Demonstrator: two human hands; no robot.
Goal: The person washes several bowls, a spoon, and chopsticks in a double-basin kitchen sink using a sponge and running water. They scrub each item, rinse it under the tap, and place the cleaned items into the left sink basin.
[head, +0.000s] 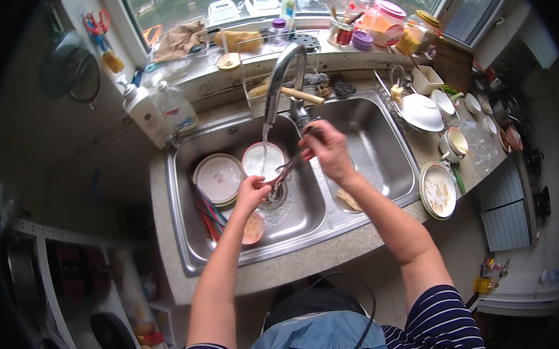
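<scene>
Over the left sink basin, my right hand (326, 147) grips some thin dark utensils (289, 168), blurred and partly hidden by the fingers. The fingertips of my left hand (252, 193) pinch their lower, reddish end beside the running water (265, 148). That stream falls from the curved chrome faucet (277, 77). Under it, a white bowl with a red rim (262, 159) sits in the basin. To its left is a stack of plates (218, 179). Chopsticks (206, 213) lean along the left wall, partly behind my left forearm. A small pinkish bowl (252, 229) rests near the front.
The right basin (374, 143) holds a tan cloth or sponge (348, 200). Stacked dirty plates (437, 190) overhang the counter's front edge. A dish rack with a white bowl (421, 112) stands at right. Pump bottles (145, 111) stand left of the sink; jars (385, 21) line the sill.
</scene>
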